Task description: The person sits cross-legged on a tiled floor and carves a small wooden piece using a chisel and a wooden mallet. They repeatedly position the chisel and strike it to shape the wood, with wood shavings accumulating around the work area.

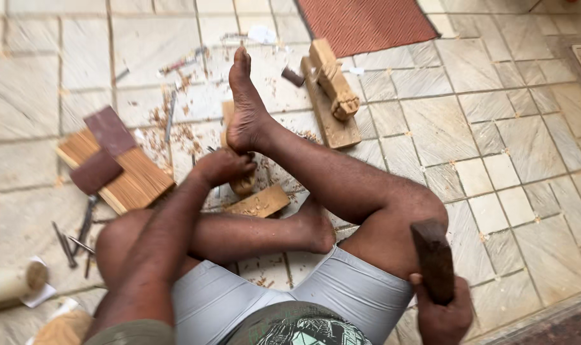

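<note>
Two bare hands work at very different heights over the pale stone-tile floor [507,147], which is strewn with wood shavings. Largest of the things in play, the dark brown wooden mallet block [433,259] stands nearly upright by the right knee, its long axis running up and slightly toward the legs. The right hand [445,313] holds it from below, fingers wrapped tight round its lower end, the arm drawn back and low at the edge of view.

Next in size, the small pale carved wood piece [244,184] sits on the floor beside a flat light offcut [259,203], pinned under the heel of the raised foot [244,105]. It lies forward and to the left of the mallet, well apart from it, across the bent right leg.

The left hand [223,166] is much the nearer: it rests right on top of the piece, fingers curled shut in a fist. It probably grips a slim tool, but the fist hides it, so I cannot tell. The left forearm reaches straight forward and down from the shoulder.
</note>
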